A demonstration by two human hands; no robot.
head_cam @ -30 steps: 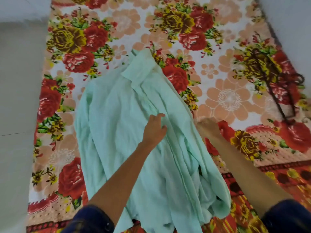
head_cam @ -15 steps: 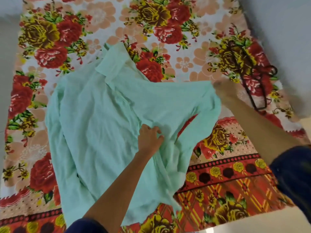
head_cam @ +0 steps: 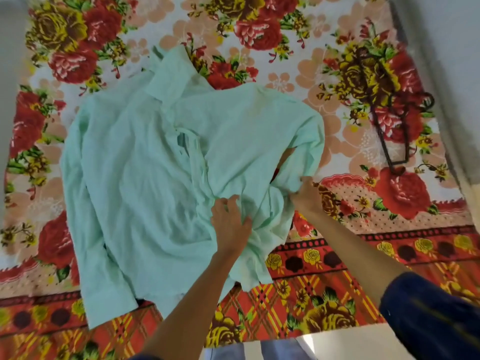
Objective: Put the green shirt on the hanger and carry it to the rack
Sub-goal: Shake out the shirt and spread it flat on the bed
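Observation:
The pale green shirt (head_cam: 145,178) lies spread over the flowered bed sheet, collar pointing away from me. My left hand (head_cam: 230,222) grips a bunch of its fabric near the lower middle. Just to the right, my right hand (head_cam: 305,194) pinches the shirt's right edge, fingers partly hidden by the cloth. A dark hanger (head_cam: 389,131) lies flat on the sheet at the right, apart from the shirt and both hands.
The flowered sheet (head_cam: 337,255) covers a bed that fills most of the view. A grey wall (head_cam: 452,61) runs along the right side and a pale surface (head_cam: 10,48) along the left. The bed's near edge is at the bottom.
My right hand pulled the shirt's right side outward, then came back toward me near the left hand. The shirt now lies wider and flatter. My left hand kept its grip on the fabric.

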